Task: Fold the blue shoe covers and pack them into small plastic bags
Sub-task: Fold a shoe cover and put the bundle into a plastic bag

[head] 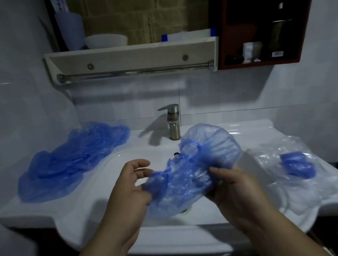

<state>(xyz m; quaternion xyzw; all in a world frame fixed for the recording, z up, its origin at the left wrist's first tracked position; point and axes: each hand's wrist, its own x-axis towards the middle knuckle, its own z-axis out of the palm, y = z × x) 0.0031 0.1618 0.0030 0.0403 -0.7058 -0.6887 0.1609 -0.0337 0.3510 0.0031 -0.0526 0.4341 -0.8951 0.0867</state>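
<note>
Over the sink basin I hold a crumpled blue shoe cover (192,166). My left hand (128,190) pinches its left end with the thumb, the other fingers loosely spread. At the cover's right side my right hand (234,185) grips it, fingers curled into the plastic. The cover's far end puffs up toward the tap. A pile of loose blue shoe covers (71,161) lies on the left of the counter. On the right lie clear plastic bags (303,177), one holding a folded blue shoe cover (297,164).
A white sink (49,216) with a steel tap (172,121) at the back stands against a tiled wall. Above hang a shelf with a towel bar (134,71) and a dark red cabinet (257,28) holding bottles.
</note>
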